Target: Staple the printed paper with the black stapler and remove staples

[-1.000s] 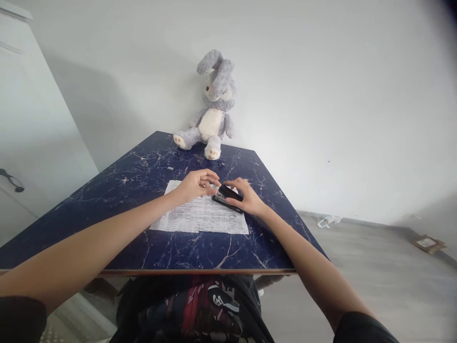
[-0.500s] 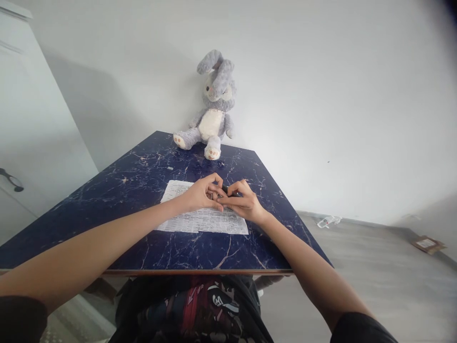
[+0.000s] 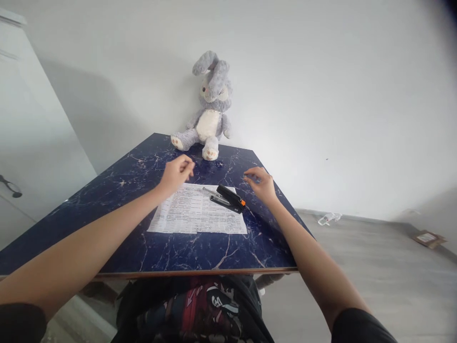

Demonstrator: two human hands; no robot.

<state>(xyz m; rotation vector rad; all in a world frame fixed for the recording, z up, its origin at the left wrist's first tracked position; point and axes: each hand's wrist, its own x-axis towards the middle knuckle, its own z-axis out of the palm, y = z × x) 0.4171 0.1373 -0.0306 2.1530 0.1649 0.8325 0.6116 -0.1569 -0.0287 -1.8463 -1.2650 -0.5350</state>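
Observation:
A black stapler (image 3: 228,199) with an orange part at its right end lies open on the printed sheet (image 3: 182,212). Its metal inner rail shows, and a thin metal piece sticks out toward the left. My left hand (image 3: 177,172) hovers over the sheet's far left corner, fingers curled in; whether something small is inside is hidden. To the right of the stapler, clear of it, my right hand (image 3: 260,185) is raised above the table with thumb and fingers bent but apart, and nothing visible between them.
The dark blue marbled table (image 3: 117,190) reaches back to the wall. A grey plush rabbit (image 3: 209,124) sits at its far end. A white cabinet (image 3: 32,133) stands at left; a clear plastic item (image 3: 329,218) and a brown package (image 3: 428,238) lie on the floor at right.
Both hands have let go of the stapler and moved apart, the left one up and leftward, the right one up and rightward. The stapler now lies in full view on the sheet.

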